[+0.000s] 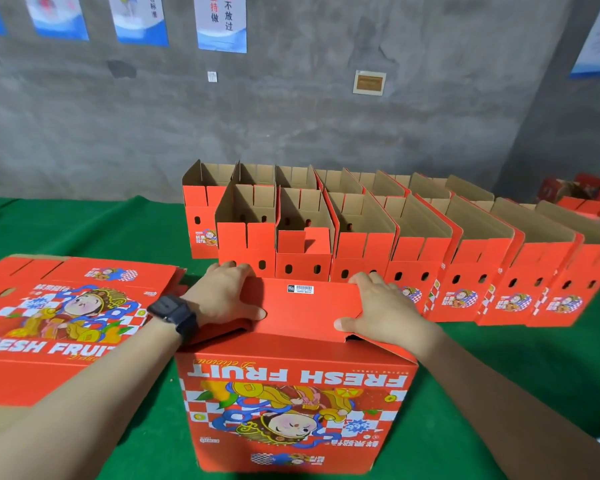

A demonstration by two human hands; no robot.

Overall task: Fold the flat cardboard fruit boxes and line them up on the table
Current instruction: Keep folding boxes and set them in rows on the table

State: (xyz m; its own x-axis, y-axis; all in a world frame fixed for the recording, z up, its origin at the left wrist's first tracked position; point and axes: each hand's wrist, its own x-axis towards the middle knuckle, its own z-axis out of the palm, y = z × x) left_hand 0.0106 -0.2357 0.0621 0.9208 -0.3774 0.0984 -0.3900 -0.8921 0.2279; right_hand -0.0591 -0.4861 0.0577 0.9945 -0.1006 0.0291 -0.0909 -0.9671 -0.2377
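Observation:
A red printed fruit box (295,403) stands upside down on the green table (111,230) in front of me, its "FRESH FRUIT" print inverted. Both hands lie on its bottom flaps (302,306). My left hand (222,296), with a dark watch on the wrist, grips the flap's left edge, fingers over the far side and thumb on top. My right hand (381,306) holds the right edge the same way, thumb pressing the near fold. A stack of flat boxes (63,313) lies at the left.
Two rows of folded open-topped boxes (361,237) run from the table's middle to the right, just beyond my hands. More red boxes (589,199) pile up at the far right. A grey wall with posters (222,22) stands behind the table.

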